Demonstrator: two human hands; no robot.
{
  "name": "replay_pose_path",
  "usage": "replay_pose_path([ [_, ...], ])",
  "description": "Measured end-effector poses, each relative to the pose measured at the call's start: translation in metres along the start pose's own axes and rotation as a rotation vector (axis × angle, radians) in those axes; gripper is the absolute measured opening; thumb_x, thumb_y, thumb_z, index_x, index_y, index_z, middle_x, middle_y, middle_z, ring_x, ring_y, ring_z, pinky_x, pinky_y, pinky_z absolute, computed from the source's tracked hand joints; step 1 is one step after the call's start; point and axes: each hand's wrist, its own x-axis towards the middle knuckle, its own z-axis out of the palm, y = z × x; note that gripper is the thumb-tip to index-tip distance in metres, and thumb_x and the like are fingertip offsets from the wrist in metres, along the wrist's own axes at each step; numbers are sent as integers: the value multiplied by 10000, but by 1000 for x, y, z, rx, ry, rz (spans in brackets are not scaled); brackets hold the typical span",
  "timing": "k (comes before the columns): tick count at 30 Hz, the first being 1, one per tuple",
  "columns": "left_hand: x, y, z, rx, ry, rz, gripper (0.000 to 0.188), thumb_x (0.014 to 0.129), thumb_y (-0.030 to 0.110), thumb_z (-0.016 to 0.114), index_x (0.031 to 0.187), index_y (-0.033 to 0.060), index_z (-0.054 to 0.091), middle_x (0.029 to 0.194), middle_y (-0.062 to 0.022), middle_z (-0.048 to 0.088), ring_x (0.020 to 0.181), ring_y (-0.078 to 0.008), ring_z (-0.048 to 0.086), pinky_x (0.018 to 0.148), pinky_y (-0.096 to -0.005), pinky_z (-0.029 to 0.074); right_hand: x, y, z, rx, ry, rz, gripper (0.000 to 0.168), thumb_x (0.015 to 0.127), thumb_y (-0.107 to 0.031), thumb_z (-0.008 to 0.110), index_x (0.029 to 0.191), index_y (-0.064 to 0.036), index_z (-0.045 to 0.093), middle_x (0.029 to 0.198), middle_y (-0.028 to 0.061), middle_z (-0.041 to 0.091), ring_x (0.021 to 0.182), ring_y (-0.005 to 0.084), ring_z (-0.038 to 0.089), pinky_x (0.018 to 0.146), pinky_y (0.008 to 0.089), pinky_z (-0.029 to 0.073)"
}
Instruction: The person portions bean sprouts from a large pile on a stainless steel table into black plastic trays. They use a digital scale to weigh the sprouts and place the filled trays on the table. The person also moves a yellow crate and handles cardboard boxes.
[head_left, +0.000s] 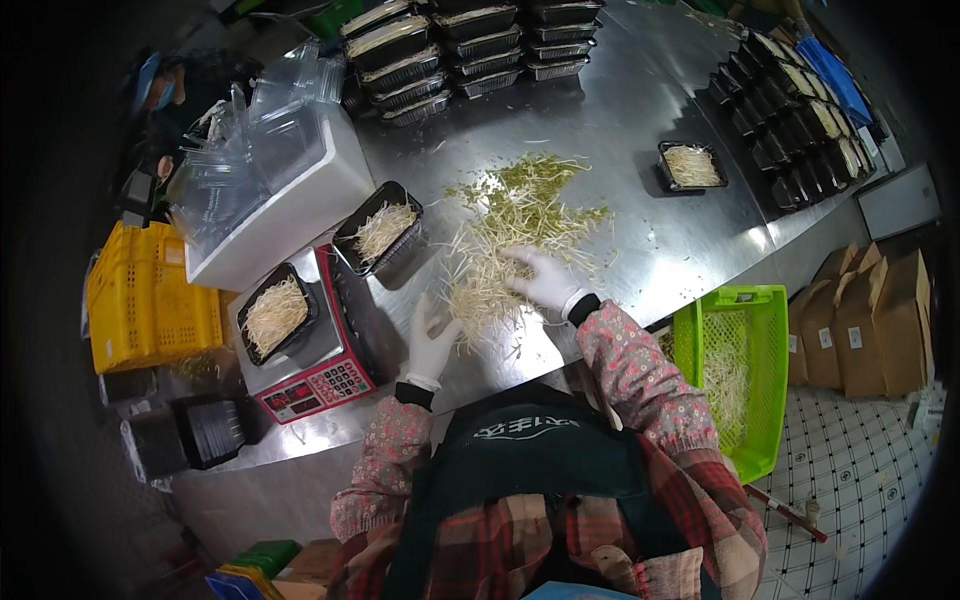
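Note:
A loose heap of bean sprouts (491, 255), with green hulls toward its far side, lies on the steel table before me. My right hand (547, 277), in a white glove, rests at the heap's right side with thumb and fingers apart. At the near left edge of the heap is my gloved left hand (433, 341), its fingers spread and nothing held. Left of it, a red-and-silver digital scale (330, 330) carries a black plastic tray of sprouts (276, 315). Another filled black tray (381, 229) stands just beyond the scale.
A white foam box (289, 202) holds clear plastic lids (285, 150). Filled trays are stacked at the back (484, 52) and far right (795, 127); a single one (691, 166) sits nearer. A green crate (776, 390) is beside the table, a yellow crate (154, 300) at left. A person (161, 90) is beyond.

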Motion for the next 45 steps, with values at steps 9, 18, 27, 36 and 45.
replay_pose_path([
  [9, -43, -30, 56, -223, -135, -132, 850, 806, 13, 703, 1509, -6, 225, 1334, -157, 490, 1095, -194, 557, 913, -287, 491, 33, 13, 52, -482, -280, -133, 605, 895, -378, 590, 1436, -147, 449, 1437, 110, 492, 1306, 353, 439, 1072, 437, 383],
  [18, -9, 36, 11, 986, -238, 241, 1088, 639, 213, 860, 1531, 123, 243, 1563, -188, 196, 1307, -378, 413, 1034, -458, 414, -60, -15, 38, -690, -266, -17, 1322, 546, -548, 870, 1553, -115, 131, 1576, 282, 99, 1406, 490, 235, 1070, 583, 339],
  [27, 59, 16, 10, 651, -239, 288, 363, 775, 169, 740, 1122, 83, 676, 1029, -126, 655, 937, -311, 651, 833, -391, 524, -10, 21, 9, -415, -31, 72, 350, 824, -319, 701, 1106, -112, 706, 950, 148, 691, 866, 336, 660, 800, 423, 531],
  [36, 17, -4, -41, 896, -68, 123, 479, 767, 207, 747, 1214, 124, 598, 1121, -113, 635, 1017, -350, 624, 857, -418, 519, -49, 64, -17, -534, 67, 103, 451, 811, -237, 691, 1239, -106, 633, 1225, 160, 593, 1051, 329, 615, 889, 400, 512],
  [45, -24, 29, -13, 492, -106, 487, 349, 753, 90, 743, 1090, 123, 659, 1016, -67, 642, 899, -262, 653, 737, -329, 542, -31, -33, -21, -98, 30, 75, 357, 812, -158, 669, 1154, -60, 686, 985, 199, 680, 881, 306, 674, 804, 384, 537],
])
